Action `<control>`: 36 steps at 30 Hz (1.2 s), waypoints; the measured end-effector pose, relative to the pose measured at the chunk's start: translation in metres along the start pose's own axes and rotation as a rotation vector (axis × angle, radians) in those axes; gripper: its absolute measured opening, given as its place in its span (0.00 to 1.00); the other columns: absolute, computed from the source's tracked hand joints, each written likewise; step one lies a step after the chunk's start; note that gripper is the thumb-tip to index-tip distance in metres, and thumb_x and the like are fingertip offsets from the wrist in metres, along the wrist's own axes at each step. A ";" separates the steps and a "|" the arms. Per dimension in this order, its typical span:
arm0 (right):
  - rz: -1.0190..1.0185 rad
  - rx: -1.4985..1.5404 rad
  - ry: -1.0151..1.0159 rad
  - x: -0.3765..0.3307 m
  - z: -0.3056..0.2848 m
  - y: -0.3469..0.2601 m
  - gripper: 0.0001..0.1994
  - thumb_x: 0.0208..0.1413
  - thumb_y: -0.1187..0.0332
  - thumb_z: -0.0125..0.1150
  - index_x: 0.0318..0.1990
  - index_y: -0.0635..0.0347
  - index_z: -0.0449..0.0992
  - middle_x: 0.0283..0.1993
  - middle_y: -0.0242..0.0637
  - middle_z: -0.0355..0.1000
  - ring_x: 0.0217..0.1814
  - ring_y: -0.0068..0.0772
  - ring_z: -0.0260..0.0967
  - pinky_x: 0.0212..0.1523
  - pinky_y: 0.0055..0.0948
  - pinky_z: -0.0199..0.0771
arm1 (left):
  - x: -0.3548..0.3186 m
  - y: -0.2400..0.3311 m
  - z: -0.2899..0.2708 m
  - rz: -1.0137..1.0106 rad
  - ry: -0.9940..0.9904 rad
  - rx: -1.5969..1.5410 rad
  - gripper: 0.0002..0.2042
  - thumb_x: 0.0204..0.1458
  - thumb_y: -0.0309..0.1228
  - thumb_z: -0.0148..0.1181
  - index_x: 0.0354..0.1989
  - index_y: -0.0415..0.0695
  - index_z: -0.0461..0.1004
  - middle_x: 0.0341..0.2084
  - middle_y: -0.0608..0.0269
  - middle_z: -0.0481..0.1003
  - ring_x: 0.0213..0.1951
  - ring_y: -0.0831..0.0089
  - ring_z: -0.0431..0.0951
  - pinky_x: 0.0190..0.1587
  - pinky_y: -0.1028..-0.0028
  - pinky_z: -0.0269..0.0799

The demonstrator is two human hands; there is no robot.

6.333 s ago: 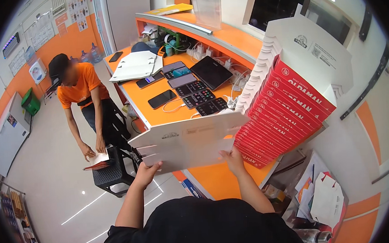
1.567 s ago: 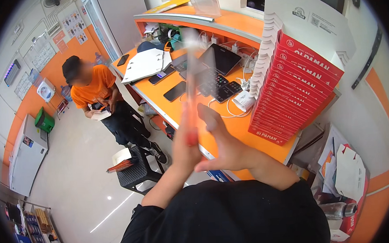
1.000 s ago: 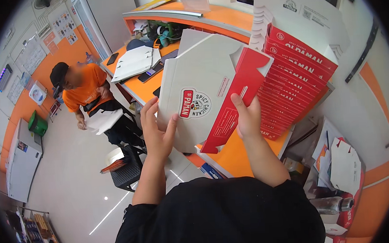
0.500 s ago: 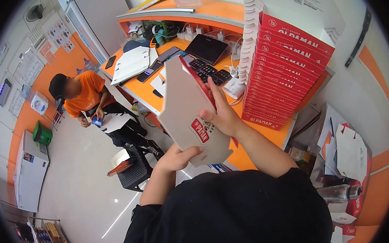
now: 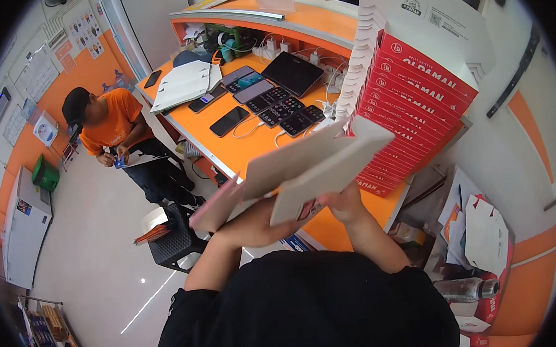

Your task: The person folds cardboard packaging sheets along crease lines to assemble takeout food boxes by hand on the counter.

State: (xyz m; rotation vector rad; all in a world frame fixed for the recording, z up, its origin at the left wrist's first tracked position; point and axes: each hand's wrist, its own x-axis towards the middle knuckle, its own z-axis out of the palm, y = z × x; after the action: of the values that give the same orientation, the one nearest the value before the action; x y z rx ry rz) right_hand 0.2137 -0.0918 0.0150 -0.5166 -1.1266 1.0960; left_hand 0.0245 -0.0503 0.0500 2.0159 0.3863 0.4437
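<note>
A half-folded white box (image 5: 329, 170) is up in the air, above the near edge of the orange table (image 5: 232, 152). The right hand (image 5: 350, 207) grips its low side, with the thumb by a little red label (image 5: 307, 208) (too blurry for me to read). The left hand (image 5: 249, 226) is tucked in under the flaps; its fingertips are hidden, so I can't tell how closed they are.

Just to the right stands a tall stack of boxes (image 5: 413, 101), one inside the other, with big white letters on red fronts. The top white flap has a round black badge (image 5: 410, 6) and a square code (image 5: 435, 19). Phones (image 5: 229, 121) lie past the held box. Left of the table edge, pale floor (image 5: 91, 248) spreads wide around a dark stool (image 5: 179, 240).
</note>
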 end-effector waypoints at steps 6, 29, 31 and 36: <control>-0.068 -0.221 0.436 0.011 -0.008 0.012 0.21 0.46 0.64 0.65 0.45 0.65 0.68 0.42 0.34 0.69 0.43 0.24 0.66 0.46 0.24 0.65 | 0.006 -0.039 0.005 0.465 0.878 0.795 0.28 0.41 0.34 0.65 0.49 0.36 0.62 0.45 0.47 0.66 0.49 0.62 0.67 0.48 0.65 0.65; 0.322 -0.251 0.081 0.010 -0.034 0.033 0.21 0.52 0.56 0.57 0.47 0.65 0.69 0.43 0.38 0.70 0.45 0.25 0.66 0.45 0.25 0.67 | -0.044 -0.059 -0.029 -0.210 0.821 -0.681 0.15 0.49 0.31 0.56 0.44 0.38 0.68 0.38 0.61 0.71 0.41 0.70 0.71 0.43 0.70 0.66; 0.349 -0.277 0.106 0.007 -0.037 0.036 0.22 0.53 0.56 0.56 0.48 0.65 0.68 0.44 0.38 0.70 0.45 0.25 0.66 0.46 0.26 0.66 | -0.043 -0.059 -0.026 -0.213 0.819 -0.685 0.15 0.48 0.30 0.56 0.44 0.38 0.68 0.37 0.61 0.71 0.41 0.70 0.71 0.43 0.69 0.66; 0.396 -0.293 0.087 0.004 -0.047 0.031 0.23 0.55 0.57 0.53 0.53 0.65 0.63 0.47 0.38 0.68 0.49 0.26 0.64 0.49 0.27 0.65 | -0.046 -0.061 -0.025 -0.229 0.687 -0.784 0.15 0.50 0.30 0.56 0.45 0.38 0.67 0.38 0.60 0.71 0.42 0.71 0.71 0.44 0.71 0.65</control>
State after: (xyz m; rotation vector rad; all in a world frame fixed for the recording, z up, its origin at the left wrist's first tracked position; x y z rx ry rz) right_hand 0.2426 -0.0668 -0.0265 -1.0421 -1.1416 1.2379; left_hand -0.0326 -0.0235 -0.0002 1.0075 0.7168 0.9679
